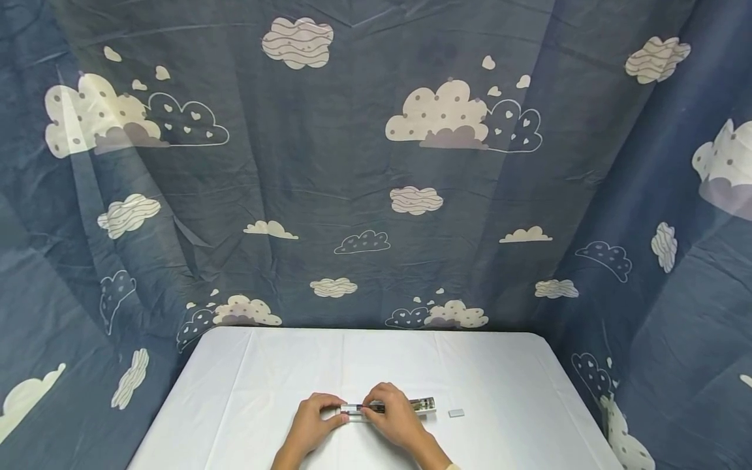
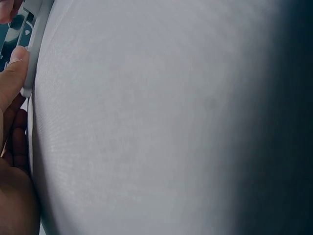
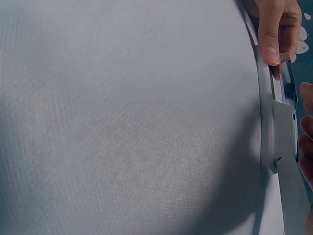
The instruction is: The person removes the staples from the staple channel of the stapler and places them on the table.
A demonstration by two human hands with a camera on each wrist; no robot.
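A white and grey stapler [image 1: 424, 405] lies lengthwise on the table with its top cover swung open toward the right, the cover's metal inside showing. My left hand [image 1: 310, 423] grips the stapler's left end between thumb and fingers; in the left wrist view the thumb [image 2: 18, 61] presses along its edge. My right hand [image 1: 392, 415] pinches at the middle of the stapler, over the magazine, and hides part of it. From the right wrist, the stapler's side [image 3: 282, 128] shows beside the curled right fingers [image 3: 307, 134]. Whether a small piece sits between them is hidden.
A small grey block, like a strip of staples [image 1: 455, 413], lies on the table just right of the stapler. The table has a white cover [image 1: 517, 378]. Blue cloth with printed clouds [image 1: 352, 163] hangs behind and at both sides.
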